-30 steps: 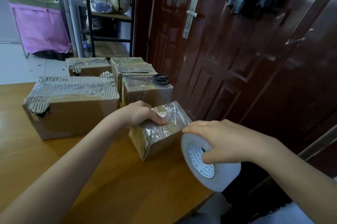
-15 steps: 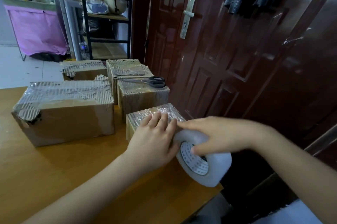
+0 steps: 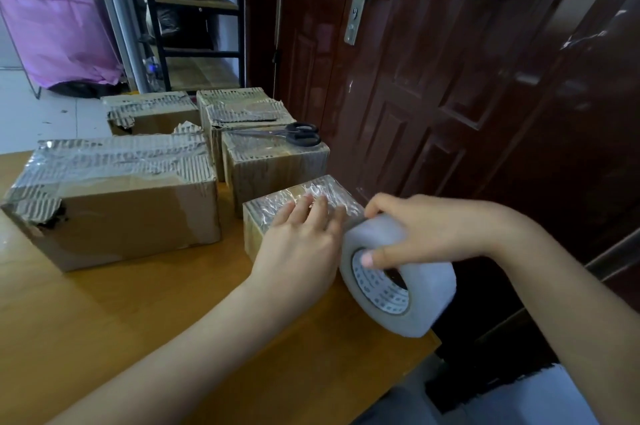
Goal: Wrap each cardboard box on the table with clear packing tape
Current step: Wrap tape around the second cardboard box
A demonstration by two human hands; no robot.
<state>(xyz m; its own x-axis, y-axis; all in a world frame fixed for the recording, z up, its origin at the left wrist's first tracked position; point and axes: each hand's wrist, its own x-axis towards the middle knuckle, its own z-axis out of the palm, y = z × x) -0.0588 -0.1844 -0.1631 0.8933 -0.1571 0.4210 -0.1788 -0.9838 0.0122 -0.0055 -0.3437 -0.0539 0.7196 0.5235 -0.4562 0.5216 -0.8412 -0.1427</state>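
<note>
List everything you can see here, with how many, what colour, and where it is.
Cardboard boxes: five, brown, on the table.
Scissors: one, black-handled, atop a far box.
Tape roll: one, clear-white, at the table's right edge.
Table: one, orange wood, foreground.
Door: dark red-brown, right.
Shelf rack: black, background.
Cloth: purple, far left.
Left hand: flat on the small box.
Right hand: grips the tape roll.
</note>
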